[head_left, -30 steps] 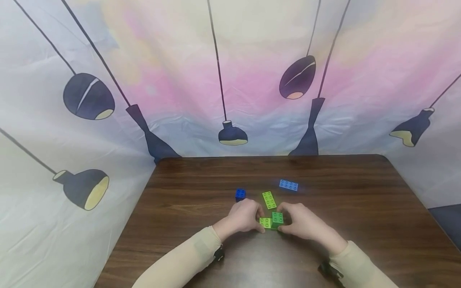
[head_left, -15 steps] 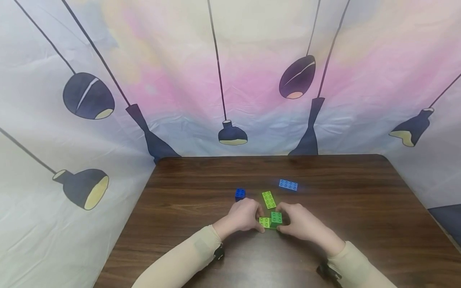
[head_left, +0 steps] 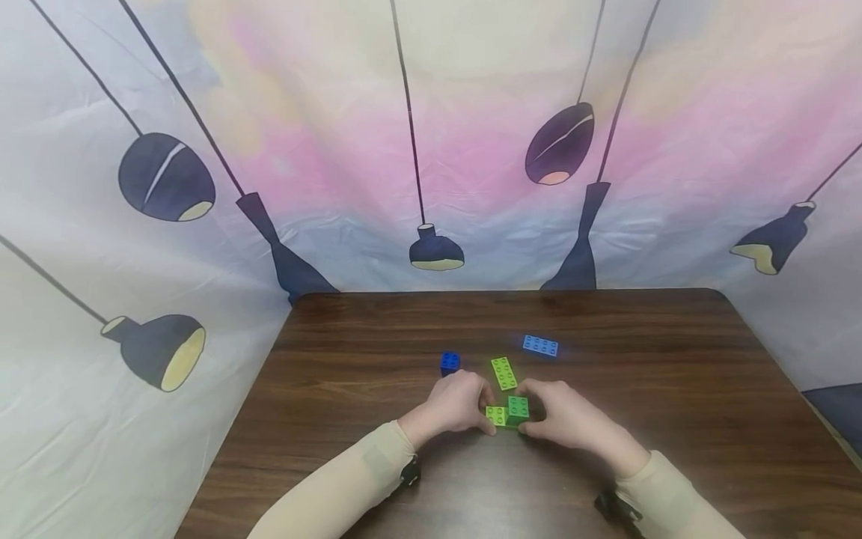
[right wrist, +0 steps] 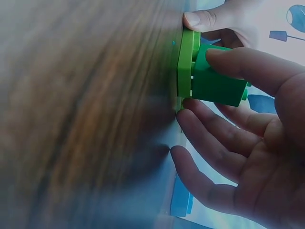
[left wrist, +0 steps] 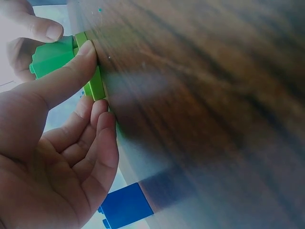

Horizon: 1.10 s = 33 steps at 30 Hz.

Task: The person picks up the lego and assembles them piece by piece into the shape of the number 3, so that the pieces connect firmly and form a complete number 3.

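My left hand (head_left: 460,400) pinches the left end of a lime toy building plate (head_left: 496,416) between thumb and fingers, low on the table. On the plate's right end sits a square green building brick (head_left: 518,408), studs up. My right hand (head_left: 569,415) holds that green brick, thumb on its near side and fingers behind. In the right wrist view, thin gaps show between the brick (right wrist: 221,86) and the plate (right wrist: 183,71), with the right thumb (right wrist: 226,59) on the brick's side. The left thumb (left wrist: 78,67) overlaps the plate's edge in the left wrist view.
A second lime plate (head_left: 503,373) lies just behind the hands. Behind the left hand stands a dark blue brick (head_left: 450,361). Farther back to the right is a light blue plate (head_left: 541,345). A lamp-printed cloth (head_left: 485,150) hangs behind the wooden table (head_left: 377,322).
Both hands keep their hold, and the green brick has shifted very slightly left over the lime plate. The other pieces lie where they were.
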Each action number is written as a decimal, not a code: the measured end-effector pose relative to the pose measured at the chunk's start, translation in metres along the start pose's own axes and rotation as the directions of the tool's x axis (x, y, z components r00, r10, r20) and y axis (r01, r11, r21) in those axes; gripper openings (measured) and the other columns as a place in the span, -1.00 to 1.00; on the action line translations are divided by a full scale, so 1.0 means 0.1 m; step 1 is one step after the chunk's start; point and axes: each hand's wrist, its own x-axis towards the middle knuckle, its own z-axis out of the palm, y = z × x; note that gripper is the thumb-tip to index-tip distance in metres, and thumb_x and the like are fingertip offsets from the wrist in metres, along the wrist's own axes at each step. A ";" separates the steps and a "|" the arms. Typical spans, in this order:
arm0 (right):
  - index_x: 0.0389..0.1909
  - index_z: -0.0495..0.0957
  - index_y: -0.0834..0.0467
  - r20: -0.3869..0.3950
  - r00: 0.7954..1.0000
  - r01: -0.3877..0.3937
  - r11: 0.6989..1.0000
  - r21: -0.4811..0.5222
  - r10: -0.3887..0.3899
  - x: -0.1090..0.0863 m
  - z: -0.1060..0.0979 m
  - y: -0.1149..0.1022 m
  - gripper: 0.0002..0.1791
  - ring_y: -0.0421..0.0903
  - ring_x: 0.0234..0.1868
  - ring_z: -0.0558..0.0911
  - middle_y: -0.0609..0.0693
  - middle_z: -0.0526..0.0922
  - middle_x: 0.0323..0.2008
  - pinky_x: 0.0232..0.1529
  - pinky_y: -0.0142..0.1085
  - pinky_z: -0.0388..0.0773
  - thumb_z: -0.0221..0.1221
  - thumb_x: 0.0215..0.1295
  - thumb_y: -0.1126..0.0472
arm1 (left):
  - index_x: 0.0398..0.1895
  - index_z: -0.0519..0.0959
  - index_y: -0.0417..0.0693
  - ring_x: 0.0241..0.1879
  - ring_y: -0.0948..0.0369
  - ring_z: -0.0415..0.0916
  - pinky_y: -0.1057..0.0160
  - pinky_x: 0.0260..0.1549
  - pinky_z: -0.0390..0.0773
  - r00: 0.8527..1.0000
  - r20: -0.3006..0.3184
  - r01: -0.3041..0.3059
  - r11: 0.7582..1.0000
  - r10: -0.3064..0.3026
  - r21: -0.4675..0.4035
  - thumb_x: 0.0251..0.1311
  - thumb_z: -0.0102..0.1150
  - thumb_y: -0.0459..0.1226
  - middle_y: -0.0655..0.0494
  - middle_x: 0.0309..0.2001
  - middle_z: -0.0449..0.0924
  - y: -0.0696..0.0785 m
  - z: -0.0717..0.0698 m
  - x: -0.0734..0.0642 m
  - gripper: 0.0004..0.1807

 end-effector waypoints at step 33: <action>-0.07 0.78 0.02 -0.078 0.989 0.125 0.992 0.012 -0.124 -0.03 -0.17 0.01 -0.75 -0.10 0.02 0.73 -0.25 0.78 -0.10 0.12 0.01 0.65 0.53 0.24 0.17 | -0.32 0.78 0.16 -0.43 0.44 0.46 0.34 -0.45 0.47 1.000 0.005 -0.006 1.000 0.006 0.002 -0.19 0.80 0.01 0.47 -0.44 0.57 -0.01 -0.01 0.01 -0.60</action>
